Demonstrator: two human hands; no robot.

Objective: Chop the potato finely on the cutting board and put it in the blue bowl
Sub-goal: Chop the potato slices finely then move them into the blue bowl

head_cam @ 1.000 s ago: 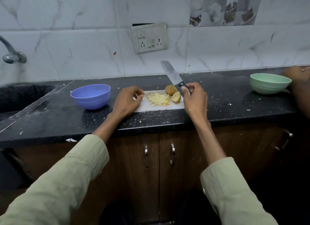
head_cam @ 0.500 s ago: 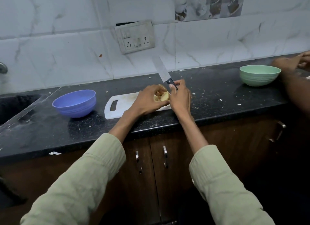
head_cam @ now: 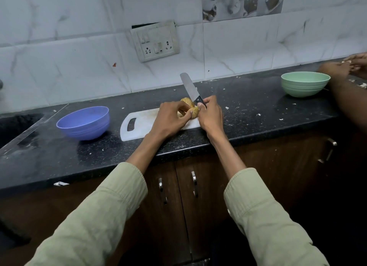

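Holding the knife [head_cam: 192, 90] by its black handle, my right hand [head_cam: 211, 118] is curled tight around it, blade angled up toward 11 o'clock over the back of the white cutting board [head_cam: 139, 125]. My left hand [head_cam: 171, 120] pinches a potato chunk [head_cam: 194, 112] between thumb and fingers at the board's 3 o'clock end; a second potato piece [head_cam: 186, 101] sits just behind it, at 12 o'clock from my fingers. Any chopped potato beneath the left hand is hidden, so I cannot tell how much is done. The blue bowl [head_cam: 84, 123] waits at 9 o'clock from the board, apparently bare inside.

The risk I see is closeness — my two hands are touching or nearly so around that chunk, and a blade dropped now could catch the left thumb. The rounded skin side may also roll under the edge. Another person's hands [head_cam: 345, 68] work near the green bowl [head_cam: 304, 83] at 2 o'clock — well apart, no conflict.
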